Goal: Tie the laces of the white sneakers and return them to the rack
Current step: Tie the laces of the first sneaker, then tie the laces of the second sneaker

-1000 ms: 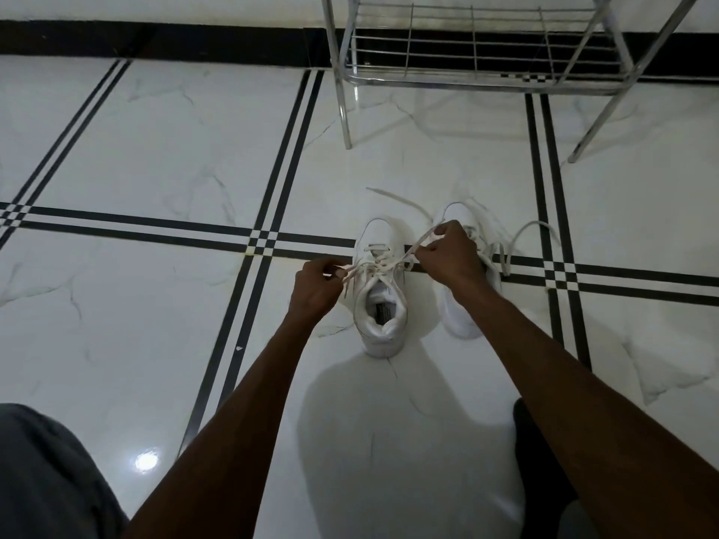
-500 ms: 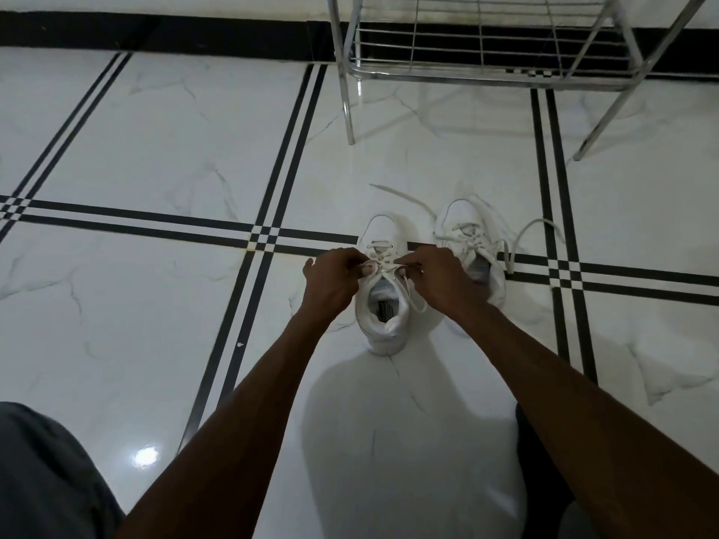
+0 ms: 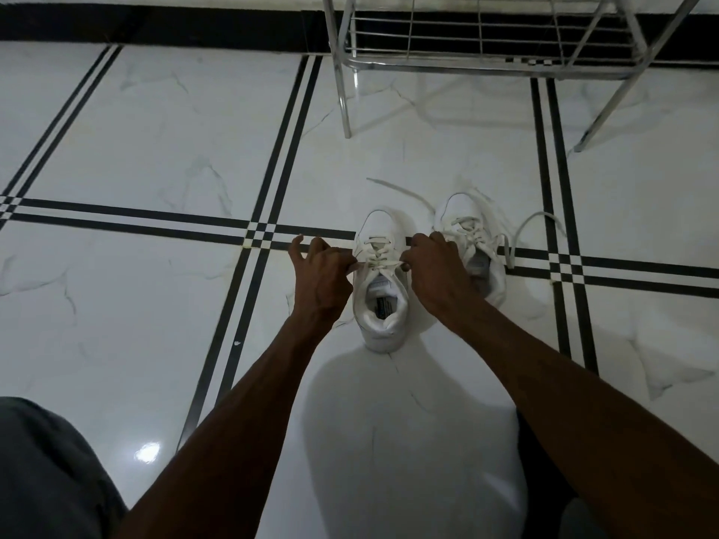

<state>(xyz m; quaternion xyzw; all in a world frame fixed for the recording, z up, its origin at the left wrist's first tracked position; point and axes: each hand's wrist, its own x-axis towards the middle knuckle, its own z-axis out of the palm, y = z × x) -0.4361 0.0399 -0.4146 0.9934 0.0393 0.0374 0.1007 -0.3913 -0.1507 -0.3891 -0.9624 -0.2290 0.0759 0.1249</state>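
Two white sneakers stand side by side on the marble floor, toes pointing away from me. The left sneaker (image 3: 381, 297) is between my hands. My left hand (image 3: 321, 272) pinches its lace (image 3: 379, 262) on the left side, and my right hand (image 3: 435, 268) pinches the same lace on the right side, pulling it taut across the top eyelets. The right sneaker (image 3: 470, 231) is partly hidden behind my right hand; its laces (image 3: 521, 235) trail loose over the floor.
A chrome wire shoe rack (image 3: 486, 52) stands against the wall beyond the sneakers, its legs on the floor. My knees (image 3: 46, 468) show at the bottom corners. The floor is white marble tile with black stripes.
My hands came together over the left sneaker's tongue, then drew apart sideways, stretching the lace flat across the shoe. The sneakers have stayed in place.
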